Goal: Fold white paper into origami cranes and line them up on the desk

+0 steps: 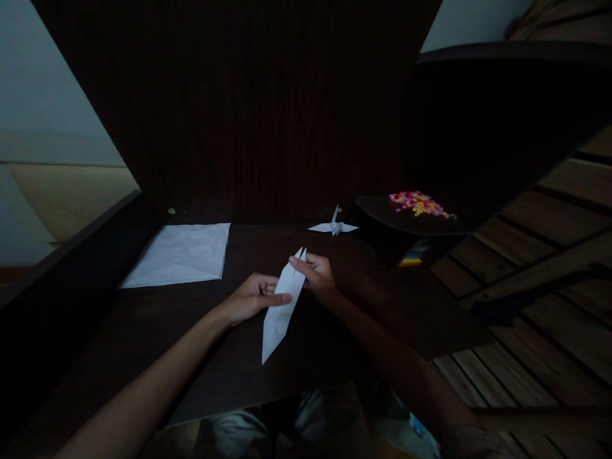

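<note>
A long white folded paper point(278, 322) is held over the dark table, pointed at its near end and split into narrow tips at its far end. My left hand point(253, 298) grips its left edge, thumb lying across the front and fingers behind. Near the split tips, my right hand point(318, 274) pinches the paper between thumb and fingers. Beyond my hands a finished white paper crane point(336, 227) stands at the back of the table, wings spread. Some fingers of both hands are hidden behind the paper.
A stack of white paper sheets point(182, 255) lies at the back left of the table point(201, 357). On a small shelf point(382, 213) at the right is a heap of small colourful pieces point(421, 204). A dark panel point(268, 115) rises behind.
</note>
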A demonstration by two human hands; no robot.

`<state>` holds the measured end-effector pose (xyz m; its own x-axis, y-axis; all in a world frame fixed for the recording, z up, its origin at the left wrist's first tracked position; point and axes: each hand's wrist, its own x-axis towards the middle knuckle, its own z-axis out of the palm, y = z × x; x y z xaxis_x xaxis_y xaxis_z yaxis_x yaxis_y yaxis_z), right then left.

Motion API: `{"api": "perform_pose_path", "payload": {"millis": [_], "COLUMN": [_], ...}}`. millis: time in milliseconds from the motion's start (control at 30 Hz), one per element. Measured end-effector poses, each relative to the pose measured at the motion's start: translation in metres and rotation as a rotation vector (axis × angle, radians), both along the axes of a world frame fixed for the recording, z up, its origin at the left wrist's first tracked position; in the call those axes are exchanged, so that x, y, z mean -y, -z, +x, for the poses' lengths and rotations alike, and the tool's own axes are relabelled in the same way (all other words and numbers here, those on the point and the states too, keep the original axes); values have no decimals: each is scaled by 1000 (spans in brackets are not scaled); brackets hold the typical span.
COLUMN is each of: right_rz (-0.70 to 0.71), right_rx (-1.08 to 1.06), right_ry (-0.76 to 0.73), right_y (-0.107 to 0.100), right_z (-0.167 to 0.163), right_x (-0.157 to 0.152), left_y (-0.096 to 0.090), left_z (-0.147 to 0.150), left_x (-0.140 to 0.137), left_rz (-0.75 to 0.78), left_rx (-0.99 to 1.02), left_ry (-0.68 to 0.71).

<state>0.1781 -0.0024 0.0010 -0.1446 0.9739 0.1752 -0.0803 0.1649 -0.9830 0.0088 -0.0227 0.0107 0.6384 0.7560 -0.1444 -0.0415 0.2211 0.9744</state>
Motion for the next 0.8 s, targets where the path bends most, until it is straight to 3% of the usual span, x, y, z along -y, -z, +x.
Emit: {"api": "perform_pose_path", "payload": {"millis": [300, 400, 667, 800], "right_rz": [70, 61, 1, 15], "right_rx": [-18, -49, 186, 230], "right_ry": [182, 180, -215, -294], "right_y": [0, 2, 1, 2], "right_z": [3, 3, 5, 3], "right_x": [-4, -7, -1, 0], "left_y": [0, 3, 10, 12], "left_z": [-2, -2, 2, 2], "left_x": [0, -1, -7, -11], "left_rz": [-3, 18, 89, 102], "left_rx": [-23, -38, 76, 85], "left_ry": [63, 26, -320, -435]}}
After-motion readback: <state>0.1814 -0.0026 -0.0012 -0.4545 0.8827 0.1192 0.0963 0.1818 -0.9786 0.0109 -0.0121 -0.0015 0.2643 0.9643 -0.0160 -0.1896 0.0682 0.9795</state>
